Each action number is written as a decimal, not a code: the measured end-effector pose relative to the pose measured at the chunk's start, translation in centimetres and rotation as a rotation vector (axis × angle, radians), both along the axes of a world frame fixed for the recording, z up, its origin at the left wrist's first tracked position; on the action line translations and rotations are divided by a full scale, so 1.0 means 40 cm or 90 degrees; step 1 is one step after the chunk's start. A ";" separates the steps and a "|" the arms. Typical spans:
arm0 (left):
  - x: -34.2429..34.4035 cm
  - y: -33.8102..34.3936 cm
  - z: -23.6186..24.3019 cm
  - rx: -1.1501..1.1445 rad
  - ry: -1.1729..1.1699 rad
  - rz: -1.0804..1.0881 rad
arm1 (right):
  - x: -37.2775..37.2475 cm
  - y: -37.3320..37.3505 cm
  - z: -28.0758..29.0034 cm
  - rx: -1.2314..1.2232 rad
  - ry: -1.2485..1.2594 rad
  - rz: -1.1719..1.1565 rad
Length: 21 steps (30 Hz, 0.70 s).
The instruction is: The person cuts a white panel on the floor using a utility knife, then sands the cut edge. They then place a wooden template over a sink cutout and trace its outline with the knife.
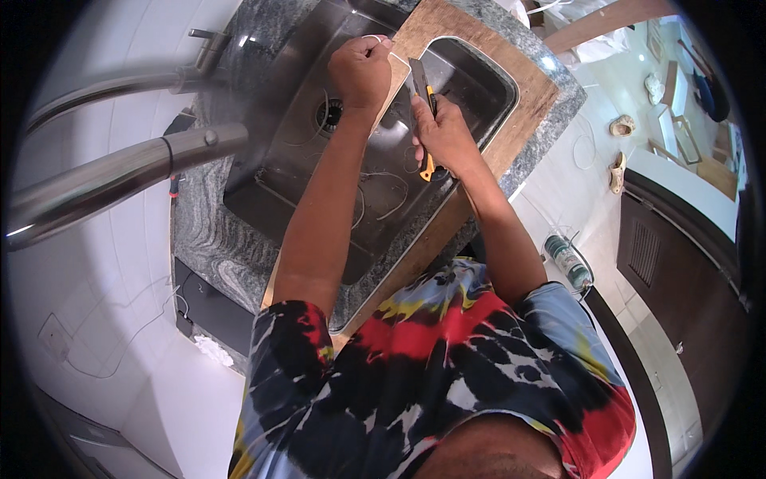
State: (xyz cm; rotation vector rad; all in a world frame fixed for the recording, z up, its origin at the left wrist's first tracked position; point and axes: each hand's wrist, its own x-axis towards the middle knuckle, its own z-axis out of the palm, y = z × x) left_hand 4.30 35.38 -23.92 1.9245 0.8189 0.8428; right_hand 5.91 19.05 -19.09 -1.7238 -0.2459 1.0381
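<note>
My left hand is closed in a pinch on a thin white strip, over the far part of the dark sink. The strip bends toward the white-lined edge of a cutout in a brown wooden board. In my right hand is a utility knife with a yellow and black handle. Its grey blade points away from me, close to the strip and the cutout's edge; contact cannot be made out. Through the cutout, more of the sink shows. Loose pale strips lie inside the sink.
Grey patterned stone surrounds the sink. A thick metal pipe and a valve stand at the left. To the right are a green cylinder, slippers on the floor and a dark door panel.
</note>
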 end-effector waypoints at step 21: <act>-0.012 0.023 -0.023 -0.057 -0.031 0.097 | -0.063 -0.016 0.009 -0.040 -0.018 0.012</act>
